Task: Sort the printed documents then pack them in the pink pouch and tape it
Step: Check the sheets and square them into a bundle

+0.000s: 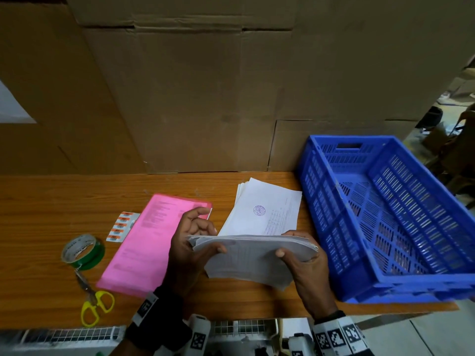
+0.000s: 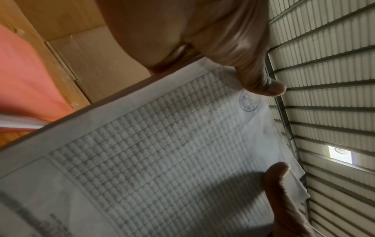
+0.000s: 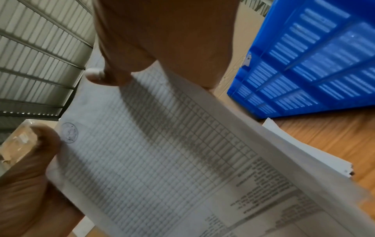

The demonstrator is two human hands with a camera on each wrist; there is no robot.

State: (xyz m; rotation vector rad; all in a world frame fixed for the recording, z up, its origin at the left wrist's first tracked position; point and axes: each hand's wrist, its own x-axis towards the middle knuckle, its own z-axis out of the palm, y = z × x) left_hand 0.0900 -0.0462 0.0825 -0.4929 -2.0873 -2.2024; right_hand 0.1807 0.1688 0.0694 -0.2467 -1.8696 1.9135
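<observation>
Cardboard boxes [image 1: 205, 86] are stacked as a wall behind a wooden table [image 1: 51, 201], seen from above in the head view. A sheaf of printed documents [image 1: 254, 258] is held in the air over the near edge of the table by 2 hands. The left hand [image 1: 190, 242] is clamped on the left end of the sheaf, thumb on top; the right hand [image 1: 305, 263] is clamped on the right end in the same way. The sheaf bows upward between them, and its long axis runs left to right across the body. In both wrist views a printed grid and a round stamp are shown on the top sheet.

A second pile of papers [image 1: 264, 209] lies flat on the table just beyond the held sheaf, a round stamp showing on its top page. The pink pouch [image 1: 146, 240] lies flat to the left of the hands, its long axis running from the near edge away toward the boxes, crosswise to the held sheaf. Its far end is partly hidden by the left hand, which is the nearer of the 2. Which end is open cannot be told.

The sorting step is judged to be in progress. For packing, the sheaf would need to be turned to match the pouch's length and carried leftward.

Left of the pouch lie a label sheet [image 1: 122, 226], a tape roll [image 1: 83, 251] and yellow-handled scissors [image 1: 93, 301]. A blue crate [image 1: 326, 209] stands on the right.
</observation>
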